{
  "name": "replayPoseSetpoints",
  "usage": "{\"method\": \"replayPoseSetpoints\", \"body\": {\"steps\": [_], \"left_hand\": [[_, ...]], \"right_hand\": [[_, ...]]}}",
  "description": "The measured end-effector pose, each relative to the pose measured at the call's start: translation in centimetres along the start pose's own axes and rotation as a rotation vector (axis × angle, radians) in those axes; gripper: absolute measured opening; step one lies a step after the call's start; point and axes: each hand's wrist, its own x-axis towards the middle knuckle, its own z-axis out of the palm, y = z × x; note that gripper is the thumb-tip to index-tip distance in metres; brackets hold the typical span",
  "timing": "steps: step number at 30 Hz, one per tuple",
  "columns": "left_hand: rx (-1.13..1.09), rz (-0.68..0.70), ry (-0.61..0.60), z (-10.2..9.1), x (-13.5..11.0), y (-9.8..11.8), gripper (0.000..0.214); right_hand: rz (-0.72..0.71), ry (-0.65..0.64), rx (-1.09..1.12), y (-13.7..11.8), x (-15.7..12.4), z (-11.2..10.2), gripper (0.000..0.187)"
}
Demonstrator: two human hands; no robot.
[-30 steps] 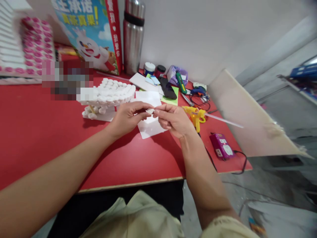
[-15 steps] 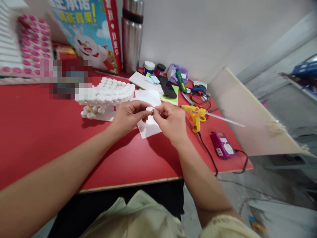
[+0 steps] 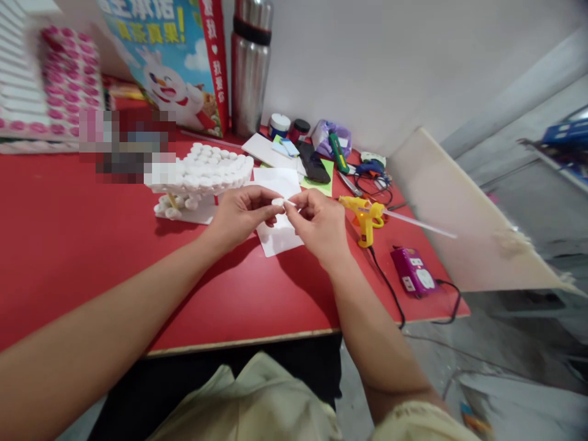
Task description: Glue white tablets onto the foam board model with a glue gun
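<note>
My left hand [image 3: 241, 215] pinches a small white round piece [image 3: 277, 201] between thumb and fingers above the red table [image 3: 82, 239]. My right hand [image 3: 316, 223] meets it from the right, fingers closed in a pinch on a thin white sliver sticking out of that piece. Both hands hover over a sheet of white paper [image 3: 281, 236]. Just behind my left hand stands a white model built of many similar round pieces [image 3: 202, 174] on a small white base.
A yellow glue gun [image 3: 365, 215] with a glue stick lies right of my hands, its cord running to a purple power strip [image 3: 412, 274]. At the back stand a steel flask [image 3: 250, 67], a colourful box [image 3: 172, 61], small jars, a green cutter and stacked pink-and-white packs [image 3: 46, 86].
My right hand turned and curled in closer to the left, its fingers now pinching at the small piece. The view shifted slightly.
</note>
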Motion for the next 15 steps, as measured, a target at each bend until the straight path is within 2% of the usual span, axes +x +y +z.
{"method": "replayPoseSetpoints", "body": {"steps": [4,8,15], "left_hand": [[-0.095,-0.058,-0.012,0.03,0.05,0.00,0.028],[-0.147,-0.102,-0.039,-0.22,0.08,-0.10,0.035],[-0.311,-0.196,-0.064,-0.18,0.08,-0.32,0.032]], "right_hand": [[-0.021,0.019,-0.023,-0.24,-0.08,0.04,0.011],[0.015,-0.009,0.049,0.07,-0.06,0.20,0.007],[0.227,-0.105,0.460,-0.09,0.54,0.17,0.016]]}}
